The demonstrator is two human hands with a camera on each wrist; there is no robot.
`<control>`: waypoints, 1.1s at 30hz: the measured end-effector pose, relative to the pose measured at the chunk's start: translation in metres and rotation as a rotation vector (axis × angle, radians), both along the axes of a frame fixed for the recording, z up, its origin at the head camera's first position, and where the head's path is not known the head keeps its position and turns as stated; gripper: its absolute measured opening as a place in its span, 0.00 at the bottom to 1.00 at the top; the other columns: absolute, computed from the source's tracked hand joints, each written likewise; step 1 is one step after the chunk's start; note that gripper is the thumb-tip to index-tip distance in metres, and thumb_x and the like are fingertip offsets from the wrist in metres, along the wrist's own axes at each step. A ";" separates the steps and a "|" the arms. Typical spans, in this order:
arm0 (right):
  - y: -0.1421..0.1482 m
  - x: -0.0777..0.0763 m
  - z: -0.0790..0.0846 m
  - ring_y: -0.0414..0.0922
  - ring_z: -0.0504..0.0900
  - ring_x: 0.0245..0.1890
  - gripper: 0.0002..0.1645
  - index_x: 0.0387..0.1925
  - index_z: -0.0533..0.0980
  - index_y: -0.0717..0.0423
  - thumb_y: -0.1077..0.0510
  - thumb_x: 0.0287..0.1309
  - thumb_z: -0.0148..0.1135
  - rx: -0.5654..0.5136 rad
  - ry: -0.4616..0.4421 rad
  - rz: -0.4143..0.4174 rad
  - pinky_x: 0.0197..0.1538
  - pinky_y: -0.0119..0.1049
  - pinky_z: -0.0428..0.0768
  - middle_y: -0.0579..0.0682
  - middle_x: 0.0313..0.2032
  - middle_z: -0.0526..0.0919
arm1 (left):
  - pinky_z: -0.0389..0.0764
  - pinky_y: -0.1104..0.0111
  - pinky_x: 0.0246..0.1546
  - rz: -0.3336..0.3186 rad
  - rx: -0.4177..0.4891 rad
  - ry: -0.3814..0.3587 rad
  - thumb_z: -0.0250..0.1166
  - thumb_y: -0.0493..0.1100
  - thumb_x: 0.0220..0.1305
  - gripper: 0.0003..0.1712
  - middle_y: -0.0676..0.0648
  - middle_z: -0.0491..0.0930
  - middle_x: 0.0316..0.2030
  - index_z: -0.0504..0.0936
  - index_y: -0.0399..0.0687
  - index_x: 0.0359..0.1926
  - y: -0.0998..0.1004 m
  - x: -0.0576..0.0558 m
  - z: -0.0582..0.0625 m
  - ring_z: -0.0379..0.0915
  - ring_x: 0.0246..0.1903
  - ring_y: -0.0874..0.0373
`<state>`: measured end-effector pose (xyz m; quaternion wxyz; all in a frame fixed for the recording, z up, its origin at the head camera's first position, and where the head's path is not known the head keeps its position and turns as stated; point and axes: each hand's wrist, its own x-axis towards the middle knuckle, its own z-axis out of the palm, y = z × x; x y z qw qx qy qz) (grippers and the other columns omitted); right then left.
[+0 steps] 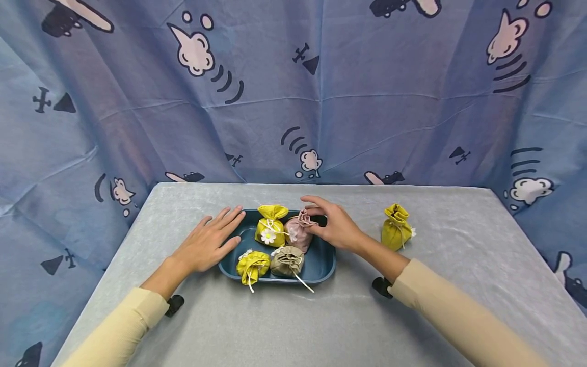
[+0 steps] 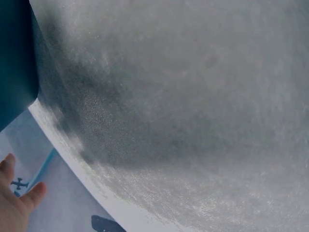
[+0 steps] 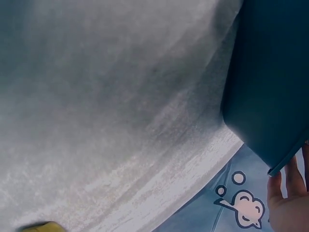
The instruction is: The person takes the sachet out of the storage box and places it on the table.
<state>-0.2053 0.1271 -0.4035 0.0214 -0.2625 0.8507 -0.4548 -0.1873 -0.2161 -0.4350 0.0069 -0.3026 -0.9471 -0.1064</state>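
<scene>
A dark blue tray [image 1: 321,265] holds several small drawstring pouches. My right hand [image 1: 337,224] reaches over its right rim and pinches the gathered top of a pink pouch [image 1: 299,237] inside. Beside that one stands a yellow pouch [image 1: 270,232] with a white flower. Nearer the front lie another yellow pouch [image 1: 254,266] and an olive-grey pouch [image 1: 288,261], their white cords hanging over the front rim. My left hand [image 1: 208,242] rests at the tray's left rim with fingers spread and straight. Both wrist views catch only part of each hand, beside the tray's outer wall.
Off to the right, a third yellow pouch [image 1: 396,229] stands upright on the grey cloth-covered table [image 1: 339,326]. A blue patterned curtain [image 1: 257,102] hangs behind the table's back edge.
</scene>
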 end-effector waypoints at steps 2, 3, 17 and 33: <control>0.001 0.001 0.001 0.54 0.78 0.60 0.41 0.68 0.69 0.57 0.71 0.52 0.72 -0.004 0.008 0.001 0.67 0.57 0.64 0.58 0.48 0.86 | 0.56 0.37 0.65 -0.001 0.001 0.000 0.50 0.55 0.77 0.36 0.48 0.48 0.78 0.53 0.50 0.79 0.001 0.000 0.000 0.44 0.76 0.45; 0.001 0.002 0.001 0.54 0.79 0.60 0.41 0.68 0.69 0.57 0.71 0.52 0.72 -0.004 0.011 0.001 0.67 0.57 0.65 0.57 0.48 0.87 | 0.55 0.37 0.65 0.000 0.002 -0.001 0.50 0.55 0.77 0.36 0.49 0.47 0.78 0.53 0.50 0.79 0.001 0.000 0.000 0.43 0.76 0.45; 0.000 0.005 0.005 0.52 0.79 0.59 0.39 0.67 0.70 0.54 0.71 0.53 0.68 -0.003 0.013 -0.033 0.64 0.54 0.68 0.55 0.46 0.88 | 0.56 0.37 0.65 -0.004 0.008 -0.002 0.50 0.55 0.77 0.36 0.47 0.48 0.78 0.53 0.48 0.79 0.001 0.000 0.001 0.44 0.76 0.45; -0.003 0.007 0.016 0.39 0.80 0.25 0.36 0.67 0.71 0.53 0.72 0.57 0.66 -0.024 0.031 -0.074 0.21 0.30 0.63 0.52 0.43 0.88 | 0.56 0.38 0.66 -0.004 0.013 -0.007 0.48 0.57 0.77 0.37 0.48 0.48 0.78 0.52 0.50 0.79 0.001 0.000 0.002 0.44 0.76 0.45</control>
